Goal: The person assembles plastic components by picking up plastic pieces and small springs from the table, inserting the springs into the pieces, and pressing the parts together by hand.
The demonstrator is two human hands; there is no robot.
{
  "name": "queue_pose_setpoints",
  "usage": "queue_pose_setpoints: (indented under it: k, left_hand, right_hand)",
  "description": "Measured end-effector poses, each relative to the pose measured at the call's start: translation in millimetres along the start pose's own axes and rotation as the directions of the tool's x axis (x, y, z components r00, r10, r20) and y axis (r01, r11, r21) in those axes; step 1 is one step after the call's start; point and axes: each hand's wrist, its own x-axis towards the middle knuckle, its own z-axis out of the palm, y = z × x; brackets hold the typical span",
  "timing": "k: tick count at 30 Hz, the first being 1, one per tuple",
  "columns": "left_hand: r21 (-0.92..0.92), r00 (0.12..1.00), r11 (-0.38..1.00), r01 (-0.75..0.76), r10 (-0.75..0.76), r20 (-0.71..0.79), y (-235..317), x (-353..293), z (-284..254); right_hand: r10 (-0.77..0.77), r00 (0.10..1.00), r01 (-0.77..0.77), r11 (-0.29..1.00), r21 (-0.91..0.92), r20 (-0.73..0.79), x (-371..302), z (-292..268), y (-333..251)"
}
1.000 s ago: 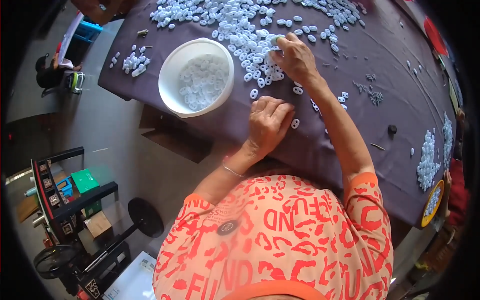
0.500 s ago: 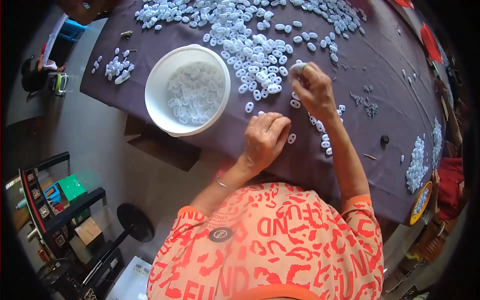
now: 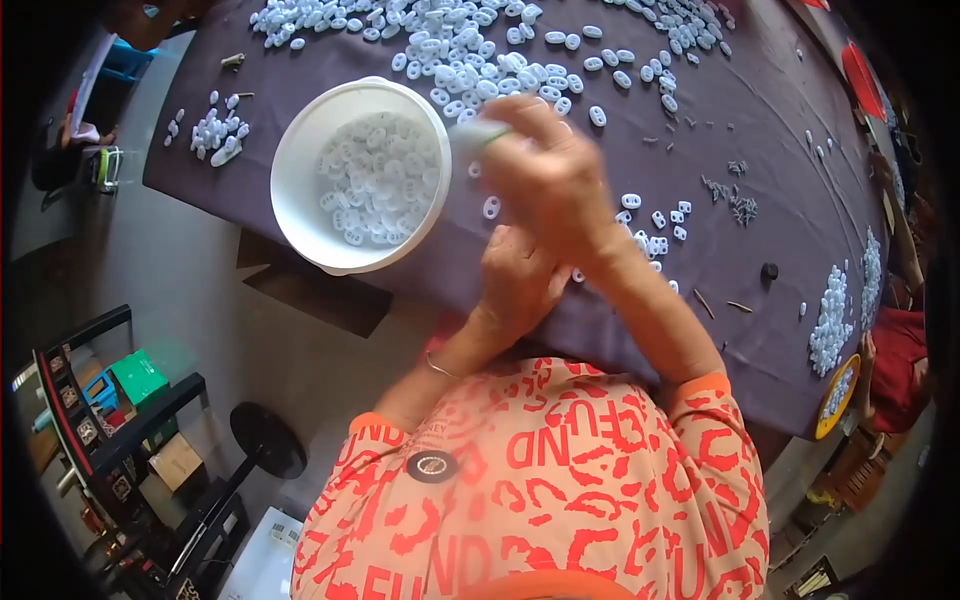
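Observation:
My right hand (image 3: 555,180) is raised over the table, blurred by motion, its fingers bent. A whitish thing with a green edge (image 3: 480,135) shows at its fingertips, too smeared to name. Below and partly behind it, my left hand (image 3: 515,280) is by the table's near edge with fingers curled; what they hold, if anything, is hidden. Left of both hands stands a white round tub (image 3: 285,190), partly filled with white oval two-hole plastic pieces (image 3: 380,180). A large pile of such pieces (image 3: 460,70) spreads beyond my hands. Several smaller white pieces (image 3: 655,243) lie right of my right wrist.
A dark cloth covers the table (image 3: 740,330). Small grey bits (image 3: 740,208), thin sticks (image 3: 705,303) and a black cap-like thing (image 3: 769,270) lie to the right. A small white heap (image 3: 215,130) sits at left. At far right are an orange-rimmed container (image 3: 838,400) and another person's arm (image 3: 868,375).
My right hand has swung left and nearer, from the pile's right edge to above my left hand. My left hand has shifted slightly nearer. More small pieces show by my right wrist.

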Motion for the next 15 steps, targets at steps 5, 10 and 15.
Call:
queue_pose_setpoints:
  k: [5, 10, 15]
  left_hand:
    - [0.017, 0.991, 0.998, -0.068, 0.070, -0.111, 6, 13, 3]
    - [0.037, 0.990, 0.997, -0.069, 0.073, -0.122, 4, 12, 4]
    - [0.024, 0.989, 0.997, -0.074, 0.076, -0.128, 4, 12, 6]
  right_hand:
    - [0.259, 0.966, -0.259, 0.960, -0.104, -0.011, -24, -56, 63]
    - [0.111, 0.966, -0.089, 0.991, -0.101, 0.233, -31, -41, 54]
    - [0.118, 0.978, -0.087, 0.980, -0.181, 0.172, -50, -28, 56]
